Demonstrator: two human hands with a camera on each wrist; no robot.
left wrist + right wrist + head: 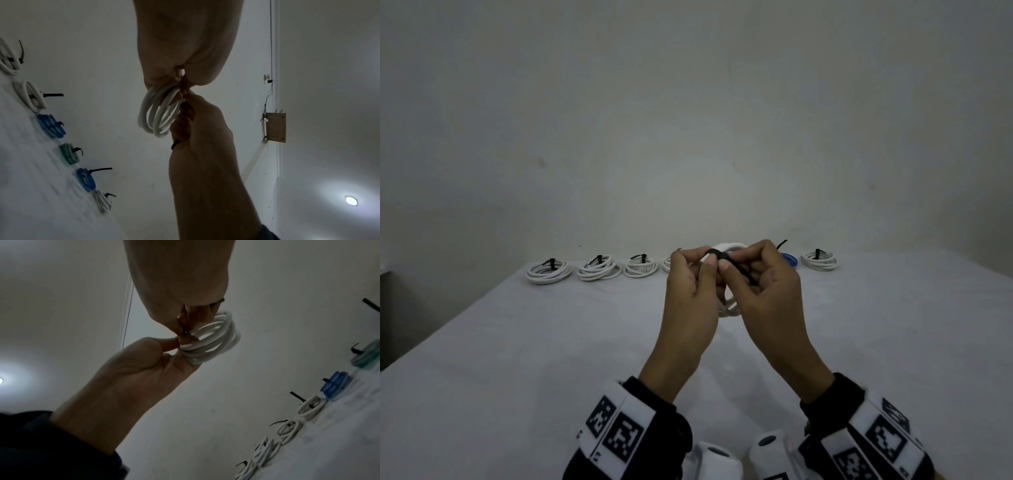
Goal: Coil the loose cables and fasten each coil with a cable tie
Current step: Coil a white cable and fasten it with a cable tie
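Pinching the black tie (717, 256) around the white coil (731, 247), my left hand (690, 294) and right hand (765, 291) risk the loops springing apart if I slacken.

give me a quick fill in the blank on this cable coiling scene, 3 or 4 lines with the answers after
1. Both hands hold a coil of ____ cable above the table.
2. The cable tie wrapped around that coil is ____ in colour.
3. The left hand and the right hand pinch the tie at the ____ of the coil.
4. The finished coils lie in a row along the table's ____ edge, by the wall.

Missing words: white; black; top; far
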